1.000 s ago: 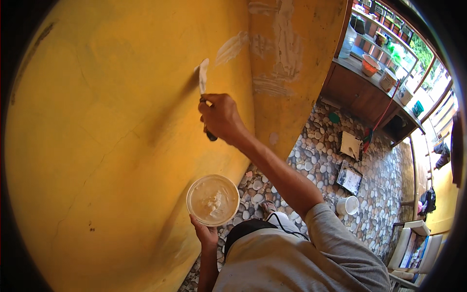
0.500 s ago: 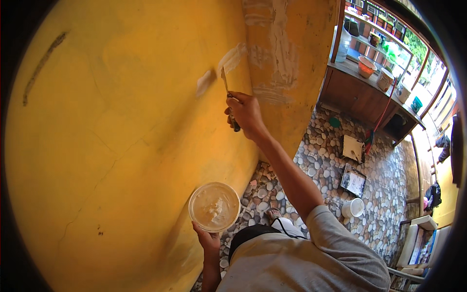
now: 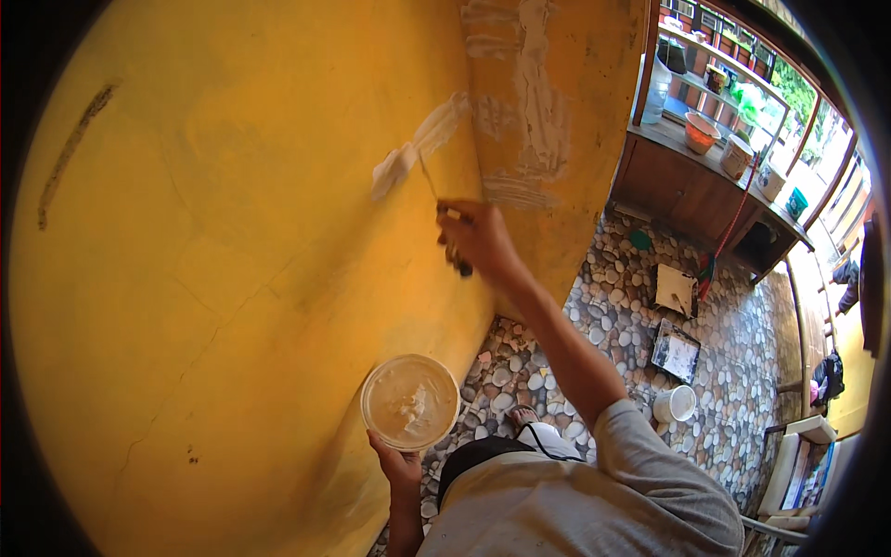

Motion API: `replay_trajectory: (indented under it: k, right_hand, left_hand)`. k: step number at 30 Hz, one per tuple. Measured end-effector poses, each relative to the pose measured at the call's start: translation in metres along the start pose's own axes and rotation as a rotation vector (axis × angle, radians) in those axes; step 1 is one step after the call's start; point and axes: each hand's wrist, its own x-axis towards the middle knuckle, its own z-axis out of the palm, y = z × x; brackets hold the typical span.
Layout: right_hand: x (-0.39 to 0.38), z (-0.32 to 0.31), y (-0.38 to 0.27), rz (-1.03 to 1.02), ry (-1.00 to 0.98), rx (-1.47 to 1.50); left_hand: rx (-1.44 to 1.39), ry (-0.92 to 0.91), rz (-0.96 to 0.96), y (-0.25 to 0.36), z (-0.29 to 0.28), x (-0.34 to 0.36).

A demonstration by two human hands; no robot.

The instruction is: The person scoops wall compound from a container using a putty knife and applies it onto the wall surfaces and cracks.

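My right hand (image 3: 478, 239) is closed round the dark handle of a putty knife (image 3: 427, 174). Its thin blade points up at the yellow wall (image 3: 232, 186), by a wet streak of white putty (image 3: 418, 144) near the corner. Whether the blade touches the wall is hard to tell. Low in front of me, my left hand (image 3: 397, 461) grips the underside and edge of a round tub (image 3: 367, 422), close to the wall. Pale putty (image 3: 415, 399) lies inside it, with a whiter lump in the middle.
More putty patches (image 3: 534, 93) mark the adjoining wall. On the pebble-patterned floor to the right are a paint tray (image 3: 676, 351), a cream-coloured tray (image 3: 676, 290) and a white bucket (image 3: 675, 404). Behind them stands a brown cabinet (image 3: 664, 176) with tubs on top. Thin cracks run down the yellow wall.
The right hand with the putty knife has come down slightly and to the right. The two putty patches now join in one longer streak. The left hand still holds the tub.
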Motion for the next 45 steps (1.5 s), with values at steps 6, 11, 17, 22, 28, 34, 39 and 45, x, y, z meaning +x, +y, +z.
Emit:
replay_trajectory:
  k: [6, 11, 17, 22, 28, 34, 39, 45]
  right_hand:
    - [0.053, -0.010, -0.003, 0.131, -0.096, 0.122]
    - [0.045, 0.000, -0.011, 0.082, -0.185, 0.108]
    - [0.034, 0.014, -0.018, 0.056, -0.217, 0.055]
    - [0.021, 0.026, -0.024, 0.055, -0.184, 0.062]
    - [0.003, 0.047, -0.026, 0.012, -0.172, 0.076]
    - [-0.029, 0.091, -0.031, -0.168, 0.026, -0.022]
    - [-0.092, 0.122, -0.020, -0.281, -0.076, -0.037]
    - [-0.062, 0.015, -0.031, 0.163, -0.284, 0.134]
  left_hand:
    - [0.009, 0.003, -0.032, 0.003, 0.016, -0.005]
    - [0.028, 0.003, -0.018, 0.003, 0.003, -0.001]
    - [0.028, 0.004, -0.012, 0.006, 0.003, -0.002]
    - [0.054, 0.001, -0.037, 0.012, -0.001, -0.005]
    - [0.059, 0.000, -0.034, 0.022, -0.001, -0.011]
    - [0.063, -0.006, -0.052, 0.024, -0.009, -0.013]
    - [0.068, -0.018, -0.051, 0.026, -0.016, -0.013]
    - [0.089, -0.023, -0.028, 0.028, -0.011, -0.018]
